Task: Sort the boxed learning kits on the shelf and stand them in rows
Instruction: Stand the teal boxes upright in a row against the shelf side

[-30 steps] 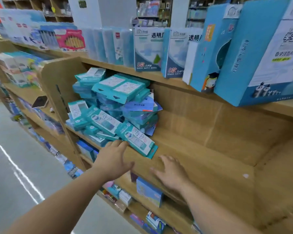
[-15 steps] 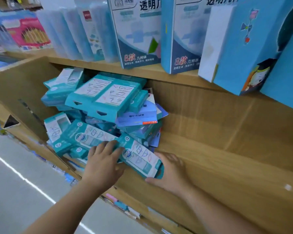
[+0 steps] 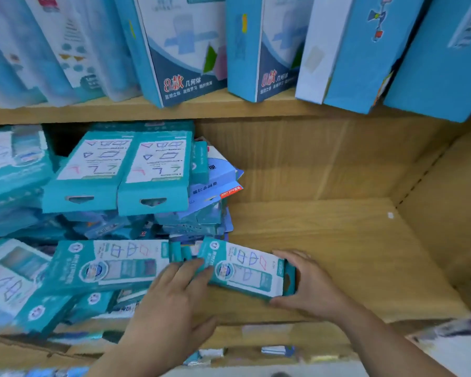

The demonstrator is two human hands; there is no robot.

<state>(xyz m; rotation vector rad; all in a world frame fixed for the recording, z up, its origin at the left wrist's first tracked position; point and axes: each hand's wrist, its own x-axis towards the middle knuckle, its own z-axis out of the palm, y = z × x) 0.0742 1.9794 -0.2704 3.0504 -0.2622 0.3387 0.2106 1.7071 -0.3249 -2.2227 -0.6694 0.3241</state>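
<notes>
A messy heap of teal boxed kits fills the left half of the middle wooden shelf. One teal kit lies flat at the front of the heap. My right hand wraps around its right end. My left hand presses its fingers on the kit's left end and partly on the neighbouring long teal kit.
Tall blue and white boxes stand in a row on the shelf above, some leaning. The shelf's right side wall closes the compartment. Lower shelves with more packs show below the front edge.
The camera has come closer to the shelf. My right hand went from resting flat on the shelf to gripping the front kit's right end; my left hand slid onto its left end.
</notes>
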